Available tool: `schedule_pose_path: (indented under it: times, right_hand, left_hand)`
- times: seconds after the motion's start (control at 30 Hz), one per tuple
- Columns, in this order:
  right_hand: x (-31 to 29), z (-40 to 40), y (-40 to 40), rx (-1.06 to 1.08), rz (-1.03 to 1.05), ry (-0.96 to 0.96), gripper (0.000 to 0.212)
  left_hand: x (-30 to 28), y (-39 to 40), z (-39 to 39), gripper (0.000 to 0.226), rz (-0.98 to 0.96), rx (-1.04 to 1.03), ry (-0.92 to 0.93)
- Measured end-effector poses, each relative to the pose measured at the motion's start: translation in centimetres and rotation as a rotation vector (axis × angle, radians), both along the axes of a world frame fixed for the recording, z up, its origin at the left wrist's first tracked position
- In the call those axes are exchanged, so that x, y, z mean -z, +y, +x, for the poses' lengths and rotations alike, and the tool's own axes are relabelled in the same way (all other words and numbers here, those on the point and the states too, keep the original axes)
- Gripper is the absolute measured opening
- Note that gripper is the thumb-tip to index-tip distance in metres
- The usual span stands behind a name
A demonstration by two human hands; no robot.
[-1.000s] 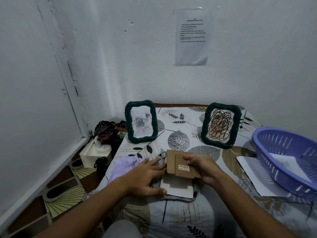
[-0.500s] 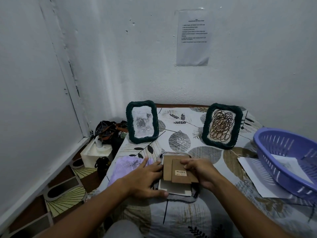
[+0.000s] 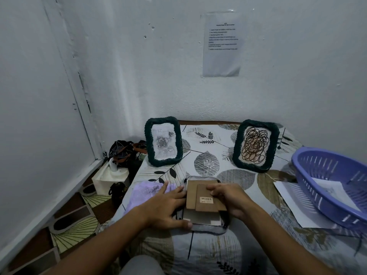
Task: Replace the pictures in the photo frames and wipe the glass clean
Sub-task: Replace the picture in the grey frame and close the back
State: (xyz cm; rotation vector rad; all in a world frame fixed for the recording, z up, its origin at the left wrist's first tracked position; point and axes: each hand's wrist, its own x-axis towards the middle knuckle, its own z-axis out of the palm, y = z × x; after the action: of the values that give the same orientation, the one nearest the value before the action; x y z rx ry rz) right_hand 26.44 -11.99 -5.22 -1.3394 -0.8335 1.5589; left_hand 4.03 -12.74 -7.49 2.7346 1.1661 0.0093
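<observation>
A grey photo frame (image 3: 206, 229) lies face down on the leaf-print cloth in front of me. A brown cardboard backing board (image 3: 200, 195) with its stand flap and a barcode sticker sits on it, and a pale sheet (image 3: 200, 218) shows below it. My left hand (image 3: 164, 205) lies flat on the frame's left side, fingers spread. My right hand (image 3: 230, 199) grips the board's right edge, fingers curled over its top. Two dark green woven frames stand at the back: one (image 3: 163, 141) holds a rose drawing, the other (image 3: 255, 145) a brown scribble picture.
A lilac cloth (image 3: 145, 192) lies left of the frame. A purple plastic basket (image 3: 329, 187) with paper inside sits at the right on a white sheet (image 3: 292, 203). A white box (image 3: 110, 178) and dark bags (image 3: 124, 151) lie on the floor at the left.
My right hand has lowered the cardboard backing from a tilted, lifted position down flat onto the grey frame. My left hand stayed on the frame's left side.
</observation>
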Motion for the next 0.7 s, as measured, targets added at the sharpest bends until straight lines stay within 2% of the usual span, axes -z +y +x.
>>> schedule_pose_path:
  times: [0.13,0.47,0.63,0.7]
  right_hand:
    - [-0.22,-0.14,0.40,0.011,-0.009,-0.006,0.026]
    - [-0.10,-0.25,0.73,-0.008,-0.044,-0.042,0.027]
    - [-0.34,-0.26,0.86,-0.024,-0.053,-0.087,0.028]
    - [-0.38,-0.27,0.93,-0.026,-0.059,-0.107,0.027]
  left_hand:
    - [-0.19,-0.08,0.04,0.077,-0.030,-0.014,-0.013]
    - [0.30,-0.14,0.20,0.095,-0.003,-0.026,-0.003]
    - [0.22,0.00,0.20,0.085,-0.009,-0.025,-0.023]
    - [-0.05,0.05,-0.19,0.075,0.041,-0.046,-0.121]
